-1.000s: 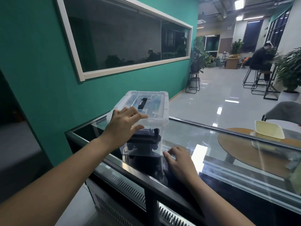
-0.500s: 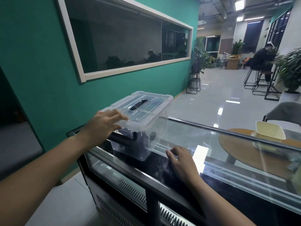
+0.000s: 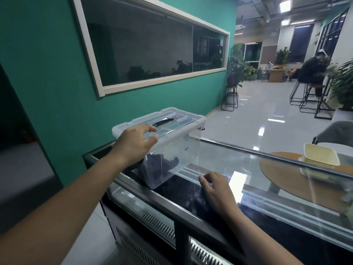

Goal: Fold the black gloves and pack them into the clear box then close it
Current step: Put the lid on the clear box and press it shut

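Note:
The clear box [image 3: 181, 153] stands on the glass counter top [image 3: 229, 159] near its left end, with its lid [image 3: 172, 119] down and a black handle on top. The black gloves [image 3: 158, 165] lie inside on the bottom, seen through the walls. My left hand [image 3: 134, 144] grips the near left corner of the lid, fingers over the top, thumb along the front rim. My right hand [image 3: 215, 190] rests palm down on the counter to the right of the box, apart from it and holding nothing.
The counter is a glass display case with a metal front edge [image 3: 172, 203]. A cream tray [image 3: 321, 154] sits at the right on a round wooden table seen through the glass. A green wall with a window stands at the left; stools, plants and a seated person are far off.
The box has turned on the counter, so a corner now faces me. My left hand went from the lid's top to its near left corner. The right hand stayed put.

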Available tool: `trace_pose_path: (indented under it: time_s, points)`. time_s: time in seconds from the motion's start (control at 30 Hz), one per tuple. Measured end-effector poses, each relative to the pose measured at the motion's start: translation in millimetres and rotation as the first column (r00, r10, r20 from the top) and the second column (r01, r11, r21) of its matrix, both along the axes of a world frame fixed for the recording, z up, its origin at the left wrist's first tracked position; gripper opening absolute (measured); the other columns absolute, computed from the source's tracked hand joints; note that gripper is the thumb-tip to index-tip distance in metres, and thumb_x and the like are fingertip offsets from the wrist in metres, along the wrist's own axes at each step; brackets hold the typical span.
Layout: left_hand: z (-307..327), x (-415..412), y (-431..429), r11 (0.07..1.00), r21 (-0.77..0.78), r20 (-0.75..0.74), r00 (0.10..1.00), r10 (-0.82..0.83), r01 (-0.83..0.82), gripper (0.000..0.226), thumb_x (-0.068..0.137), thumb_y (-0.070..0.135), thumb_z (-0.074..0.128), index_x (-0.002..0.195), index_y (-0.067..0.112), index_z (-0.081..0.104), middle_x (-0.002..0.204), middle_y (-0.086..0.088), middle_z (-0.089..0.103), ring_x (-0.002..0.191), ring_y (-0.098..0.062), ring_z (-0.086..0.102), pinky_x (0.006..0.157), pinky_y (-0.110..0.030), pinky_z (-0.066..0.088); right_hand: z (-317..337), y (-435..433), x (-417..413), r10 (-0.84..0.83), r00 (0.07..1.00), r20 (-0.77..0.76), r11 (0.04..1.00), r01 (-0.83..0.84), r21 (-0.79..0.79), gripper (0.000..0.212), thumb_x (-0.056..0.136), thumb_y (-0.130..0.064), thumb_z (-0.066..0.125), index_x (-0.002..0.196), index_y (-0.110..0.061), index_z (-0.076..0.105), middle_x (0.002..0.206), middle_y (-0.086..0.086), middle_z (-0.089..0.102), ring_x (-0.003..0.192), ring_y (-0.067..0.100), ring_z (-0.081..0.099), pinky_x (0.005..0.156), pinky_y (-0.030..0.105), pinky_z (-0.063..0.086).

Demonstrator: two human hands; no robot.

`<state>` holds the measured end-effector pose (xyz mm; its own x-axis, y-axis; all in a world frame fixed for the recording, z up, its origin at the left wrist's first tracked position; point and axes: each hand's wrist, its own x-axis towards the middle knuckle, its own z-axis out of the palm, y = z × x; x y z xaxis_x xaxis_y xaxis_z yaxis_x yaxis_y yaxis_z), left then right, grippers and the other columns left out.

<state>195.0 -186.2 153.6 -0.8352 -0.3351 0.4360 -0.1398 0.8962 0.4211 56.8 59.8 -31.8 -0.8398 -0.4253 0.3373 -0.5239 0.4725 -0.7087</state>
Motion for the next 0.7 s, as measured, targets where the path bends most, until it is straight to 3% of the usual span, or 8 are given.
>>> trace_pose_path:
  time_s: [0.1, 0.17, 0.27, 0.37, 0.47, 0.57, 0.7]
  points:
    - [5, -16, 27, 1.0, 0.0, 0.123, 0.992, 0.016, -0.017, 0.052, 0.099, 0.06, 0.064, 0.144, 0.034, 0.06, 0.153, 0.004, 0.061, 0.137, -0.022, 0.059, 0.114, -0.045, 0.049, 0, 0, 0, -0.001, 1.0, 0.006, 1.0, 0.001, 0.006, 0.025, 0.107, -0.047, 0.056, 0.094, -0.026, 0.064, 0.098, -0.012, 0.062, 0.097, 0.008, 0.055, 0.08, 0.021, 0.037]
    - [5, -27, 40, 0.995, -0.09, 0.191, 0.979, 0.07, -0.053, 0.06, 0.096, 0.061, 0.068, 0.149, 0.035, 0.055, 0.157, 0.003, 0.057, 0.139, -0.026, 0.057, 0.115, -0.048, 0.047, 2, 0, 1, 0.001, 1.0, 0.009, 1.0, -0.001, 0.009, 0.026, 0.107, -0.046, 0.055, 0.095, -0.025, 0.065, 0.098, -0.011, 0.062, 0.097, 0.009, 0.055, 0.082, 0.025, 0.038]
    - [1, -41, 52, 0.953, -0.288, 0.214, 0.964, 0.155, -0.089, 0.062, 0.1, 0.049, 0.07, 0.156, 0.033, 0.048, 0.158, 0.003, 0.056, 0.137, -0.027, 0.059, 0.117, -0.048, 0.042, 3, 2, 2, 0.006, 1.0, 0.016, 1.0, -0.006, 0.013, 0.026, 0.107, -0.046, 0.055, 0.096, -0.025, 0.065, 0.099, -0.011, 0.062, 0.097, 0.008, 0.055, 0.079, 0.02, 0.038]
    - [-8, -48, 50, 0.915, -0.384, 0.152, 0.968, 0.2, -0.128, 0.049, 0.107, 0.032, 0.062, 0.154, 0.033, 0.049, 0.154, 0.002, 0.061, 0.131, -0.028, 0.064, 0.113, -0.047, 0.044, 5, 3, 3, 0.004, 1.0, 0.016, 1.0, -0.004, 0.017, 0.025, 0.107, -0.047, 0.054, 0.096, -0.026, 0.064, 0.099, -0.011, 0.062, 0.097, 0.006, 0.055, 0.078, 0.012, 0.036]
    - [-12, -44, 50, 0.912, -0.397, 0.121, 0.979, 0.164, -0.104, 0.049, 0.108, 0.032, 0.06, 0.156, 0.035, 0.048, 0.155, 0.006, 0.06, 0.129, -0.028, 0.065, 0.109, -0.045, 0.047, 6, 3, 4, -0.003, 0.999, 0.034, 1.0, 0.003, 0.003, 0.026, 0.107, -0.045, 0.055, 0.096, -0.024, 0.065, 0.1, -0.009, 0.063, 0.097, 0.008, 0.055, 0.077, 0.014, 0.036]
    - [-13, -33, 49, 0.919, -0.392, 0.141, 0.986, 0.088, -0.026, 0.052, 0.108, 0.035, 0.062, 0.157, 0.042, 0.046, 0.157, 0.012, 0.058, 0.124, -0.028, 0.067, 0.103, -0.041, 0.049, 9, 3, 5, -0.024, 0.998, 0.061, 0.999, 0.025, -0.023, 0.026, 0.107, -0.043, 0.056, 0.096, -0.021, 0.065, 0.099, -0.006, 0.066, 0.099, 0.013, 0.058, 0.08, 0.027, 0.038]
    - [-8, -15, 38, 0.958, -0.279, 0.196, 0.981, -0.015, 0.07, 0.049, 0.107, 0.038, 0.065, 0.149, 0.055, 0.046, 0.154, 0.018, 0.06, 0.124, -0.024, 0.067, 0.098, -0.042, 0.056, 19, 8, 8, -0.071, 0.977, 0.202, 0.978, 0.108, -0.178, 0.022, 0.11, -0.04, 0.052, 0.103, -0.022, 0.062, 0.105, -0.001, 0.069, 0.103, 0.022, 0.064, 0.084, 0.034, 0.041]
